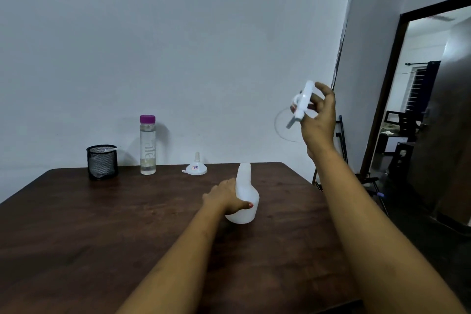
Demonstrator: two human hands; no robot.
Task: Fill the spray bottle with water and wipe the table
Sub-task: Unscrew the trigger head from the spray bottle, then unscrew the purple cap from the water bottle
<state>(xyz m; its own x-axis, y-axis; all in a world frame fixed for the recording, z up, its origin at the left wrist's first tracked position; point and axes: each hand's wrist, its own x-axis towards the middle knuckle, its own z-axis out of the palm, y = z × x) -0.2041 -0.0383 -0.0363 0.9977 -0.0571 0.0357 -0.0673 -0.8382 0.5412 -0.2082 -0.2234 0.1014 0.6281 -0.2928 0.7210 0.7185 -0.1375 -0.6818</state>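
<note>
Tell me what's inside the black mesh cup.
White material fills the mesh cup: it shows through the mesh and pokes over the rim. Likely a cloth, but the mesh blurs it; anything beneath it is covered.

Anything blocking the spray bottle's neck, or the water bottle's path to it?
Nothing visible over the neck: right hand holds the sprayer head up, off to the right. Funnel sits low on the table, between it and the water bottle, whose purple cap is on.

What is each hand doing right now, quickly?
Left hand: grips the uncapped spray bottle standing on the table.
Right hand: holds the detached sprayer head up in the air.
</note>
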